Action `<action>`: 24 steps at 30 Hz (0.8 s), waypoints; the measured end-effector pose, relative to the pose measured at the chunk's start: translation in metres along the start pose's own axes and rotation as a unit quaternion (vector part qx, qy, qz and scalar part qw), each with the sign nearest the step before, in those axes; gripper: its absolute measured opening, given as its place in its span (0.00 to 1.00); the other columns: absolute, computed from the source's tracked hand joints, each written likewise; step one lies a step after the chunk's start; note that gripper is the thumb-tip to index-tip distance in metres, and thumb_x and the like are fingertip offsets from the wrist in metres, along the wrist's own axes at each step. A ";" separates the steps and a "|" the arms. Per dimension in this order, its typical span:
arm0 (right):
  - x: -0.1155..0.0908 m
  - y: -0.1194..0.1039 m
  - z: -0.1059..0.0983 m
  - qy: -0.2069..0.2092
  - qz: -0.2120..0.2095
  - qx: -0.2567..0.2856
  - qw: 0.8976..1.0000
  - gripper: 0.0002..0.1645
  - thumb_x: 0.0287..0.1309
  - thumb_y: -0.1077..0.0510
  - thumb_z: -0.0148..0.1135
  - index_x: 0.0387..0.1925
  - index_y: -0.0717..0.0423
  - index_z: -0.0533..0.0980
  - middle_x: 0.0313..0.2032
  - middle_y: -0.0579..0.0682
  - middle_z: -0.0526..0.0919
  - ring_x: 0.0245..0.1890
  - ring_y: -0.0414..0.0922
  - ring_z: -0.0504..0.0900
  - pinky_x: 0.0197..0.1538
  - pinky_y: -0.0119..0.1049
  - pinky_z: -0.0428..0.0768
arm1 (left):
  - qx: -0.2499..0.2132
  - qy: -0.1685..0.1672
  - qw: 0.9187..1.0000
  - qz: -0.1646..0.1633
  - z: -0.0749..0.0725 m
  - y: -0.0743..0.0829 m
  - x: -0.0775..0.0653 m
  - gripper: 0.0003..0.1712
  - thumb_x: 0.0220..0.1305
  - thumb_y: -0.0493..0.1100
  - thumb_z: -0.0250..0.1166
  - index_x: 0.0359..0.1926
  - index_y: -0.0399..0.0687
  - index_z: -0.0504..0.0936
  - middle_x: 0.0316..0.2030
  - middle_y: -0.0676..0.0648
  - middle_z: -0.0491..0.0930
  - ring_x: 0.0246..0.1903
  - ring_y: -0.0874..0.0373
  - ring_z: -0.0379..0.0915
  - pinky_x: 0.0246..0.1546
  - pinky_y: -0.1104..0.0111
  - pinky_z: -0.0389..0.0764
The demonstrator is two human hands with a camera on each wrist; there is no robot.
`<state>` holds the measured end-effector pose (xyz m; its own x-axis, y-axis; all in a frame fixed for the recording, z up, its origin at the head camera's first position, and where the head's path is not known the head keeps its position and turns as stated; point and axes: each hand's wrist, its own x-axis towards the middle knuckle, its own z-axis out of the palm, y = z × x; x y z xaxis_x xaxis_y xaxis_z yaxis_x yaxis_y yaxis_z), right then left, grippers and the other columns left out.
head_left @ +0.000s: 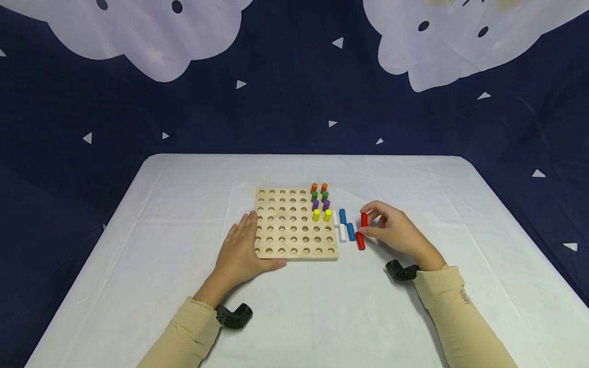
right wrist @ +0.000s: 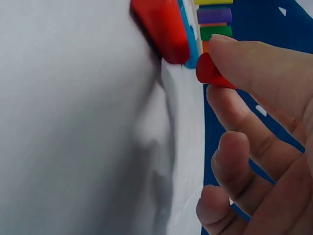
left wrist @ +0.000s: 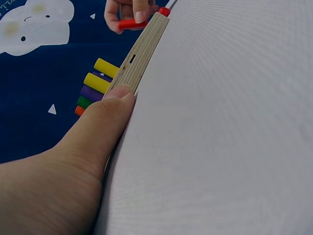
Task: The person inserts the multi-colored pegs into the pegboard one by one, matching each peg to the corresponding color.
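Note:
A wooden pegboard (head_left: 280, 250) with rows of round holes lies on the table. My left hand (head_left: 238, 251) rests at its near left corner, fingers straight along the left side and thumb (left wrist: 120, 93) against the front edge. Between thumb and fingertips, my right hand (head_left: 391, 227) pinches a red peg (head_left: 364, 220), right of the board. Close below that lies another red peg (head_left: 360, 241), flat on the cloth. Paired orange (head_left: 324, 187), green (head_left: 325, 196), purple (head_left: 326, 205) and yellow pegs (head_left: 327, 215) stand upright in the board's two right-hand columns.
Blue pegs (head_left: 351, 232) and white pegs (head_left: 342, 233) lie between the board and the right hand. A white cloth (head_left: 193, 204) covers the table. Behind hangs a dark blue curtain (head_left: 285, 102) with cloud shapes. Each wrist carries a black device (head_left: 235, 316).

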<state>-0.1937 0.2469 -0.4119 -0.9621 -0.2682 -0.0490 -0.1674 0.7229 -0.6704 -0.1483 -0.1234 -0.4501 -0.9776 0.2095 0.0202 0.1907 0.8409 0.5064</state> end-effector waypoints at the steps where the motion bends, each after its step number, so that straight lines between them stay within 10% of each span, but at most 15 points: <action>1: 0.000 -0.002 0.001 0.001 -0.004 0.002 1.000 0.25 0.55 0.55 0.74 0.54 0.50 0.76 0.40 0.48 0.83 0.27 0.45 0.73 0.28 0.31 0.72 | -0.001 0.000 1.000 0.000 0.000 0.000 0.000 0.85 0.34 0.80 0.72 0.78 0.34 0.41 0.78 0.37 0.45 0.79 0.44 0.40 0.79 0.51 0.41; 24: 0.018 -0.038 0.019 0.012 -0.042 0.026 0.999 0.21 0.56 0.57 0.73 0.50 0.53 0.77 0.43 0.49 0.82 0.32 0.47 0.72 0.28 0.32 0.72 | -0.001 0.001 1.000 0.000 0.000 -0.001 -0.001 0.84 0.34 0.80 0.72 0.78 0.34 0.41 0.78 0.37 0.45 0.79 0.44 0.40 0.79 0.51 0.42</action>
<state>-0.2009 0.2025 -0.4009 -0.9502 -0.3107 0.0251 -0.2360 0.6642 -0.7093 -0.1472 -0.1242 -0.4507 -0.9778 0.2082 0.0228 0.1906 0.8396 0.5087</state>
